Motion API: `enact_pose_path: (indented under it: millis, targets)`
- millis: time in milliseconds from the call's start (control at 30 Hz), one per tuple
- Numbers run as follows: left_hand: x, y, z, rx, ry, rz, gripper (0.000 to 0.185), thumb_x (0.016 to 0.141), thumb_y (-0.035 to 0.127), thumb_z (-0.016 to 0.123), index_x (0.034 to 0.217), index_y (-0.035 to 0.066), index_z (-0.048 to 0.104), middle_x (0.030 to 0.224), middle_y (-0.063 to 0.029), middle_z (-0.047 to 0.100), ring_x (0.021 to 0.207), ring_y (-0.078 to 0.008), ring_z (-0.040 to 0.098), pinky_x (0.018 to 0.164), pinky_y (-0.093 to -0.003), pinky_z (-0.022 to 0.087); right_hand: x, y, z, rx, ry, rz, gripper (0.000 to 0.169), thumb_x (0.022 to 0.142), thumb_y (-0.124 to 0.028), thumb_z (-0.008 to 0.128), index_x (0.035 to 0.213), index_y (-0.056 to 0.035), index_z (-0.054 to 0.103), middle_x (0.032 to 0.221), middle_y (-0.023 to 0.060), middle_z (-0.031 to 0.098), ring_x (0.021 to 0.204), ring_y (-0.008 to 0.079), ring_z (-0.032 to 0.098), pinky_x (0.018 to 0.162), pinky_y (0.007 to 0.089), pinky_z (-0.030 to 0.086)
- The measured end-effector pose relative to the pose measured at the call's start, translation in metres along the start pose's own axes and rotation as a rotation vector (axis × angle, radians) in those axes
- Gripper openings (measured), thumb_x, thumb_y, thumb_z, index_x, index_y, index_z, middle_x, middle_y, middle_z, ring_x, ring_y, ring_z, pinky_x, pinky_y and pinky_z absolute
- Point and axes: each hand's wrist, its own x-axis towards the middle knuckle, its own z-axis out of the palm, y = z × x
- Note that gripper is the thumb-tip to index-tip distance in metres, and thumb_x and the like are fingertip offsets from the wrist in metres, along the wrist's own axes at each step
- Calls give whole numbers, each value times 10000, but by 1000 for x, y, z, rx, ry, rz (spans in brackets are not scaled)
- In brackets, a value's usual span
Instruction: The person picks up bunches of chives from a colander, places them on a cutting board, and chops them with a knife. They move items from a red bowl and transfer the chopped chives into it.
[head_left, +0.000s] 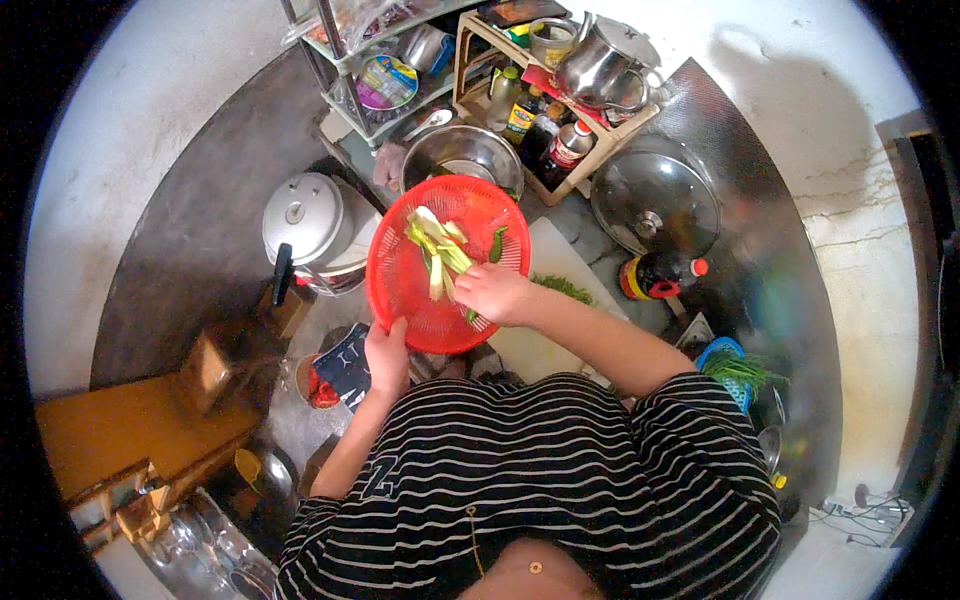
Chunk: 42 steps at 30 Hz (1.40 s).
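My left hand (388, 351) grips the near left rim of a red plastic colander (397, 255), which is tilted up in front of me. Over the colander, my right hand (491, 294) is closed on the lower ends of some pale green vegetable stalks (442, 251), perhaps celery or leek. A green chili pepper (497, 244) lies inside near the right wall, and part of another green piece shows under my right hand. Behind and below the colander is a white cutting board (529, 345) with chopped greens (562, 286) on it, partly hidden by my right forearm.
A steel basin (491, 154) stands behind the colander. To the left is a pressure cooker (304, 217). A glass-lidded pan (660, 199) and a dark sauce bottle (649, 275) stand right, with a blue basket (724, 360) of greens nearer me. Bottles and a steel kettle (604, 64) occupy a rack behind.
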Motion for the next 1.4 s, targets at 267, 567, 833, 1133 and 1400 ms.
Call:
enact_pose_path:
  millis: [267, 567, 833, 1133, 1400]
  targets:
    - [-11, -15, 7, -84, -41, 56, 216, 859, 91, 572, 1024, -36, 628, 907, -105, 679, 815, -156, 613, 740, -307, 484, -10, -13, 8, -307, -249, -119, 236, 799, -200, 529, 984, -65, 586, 1004, 66, 584, 988, 224, 540, 847, 366, 447]
    - [-23, -4, 0, 300, -80, 97, 264, 851, 149, 581, 1024, -47, 617, 864, -167, 678, 788, -202, 642, 725, -342, 490, -21, -15, -3, 261, 15, 368, 257, 842, -196, 506, 1005, -1, 470, 779, 190, 612, 660, 365, 623, 582, 487, 489]
    - [-32, 13, 21, 239, -62, 123, 248, 850, 150, 583, 1017, -32, 610, 880, -201, 669, 796, -280, 654, 722, -368, 489, 5, -35, -15, 128, 99, 735, 319, 882, -306, 499, 931, -1, 579, 710, 154, 634, 655, 337, 641, 593, 462, 518]
    - [-33, 17, 35, 278, -51, 193, 230, 848, 155, 580, 989, -24, 613, 861, -231, 646, 816, -343, 648, 726, -387, 486, 34, -41, 17, -98, 69, 811, 162, 776, -111, 526, 792, -32, 666, 734, 134, 673, 683, 265, 681, 580, 381, 532]
    - [-25, 4, 29, 361, -61, 188, 231, 847, 165, 583, 977, -23, 618, 858, -216, 654, 821, -328, 653, 733, -388, 487, 19, -40, 21, 202, 16, 889, 195, 812, -136, 511, 854, -18, 661, 782, 173, 678, 744, 315, 683, 636, 440, 541]
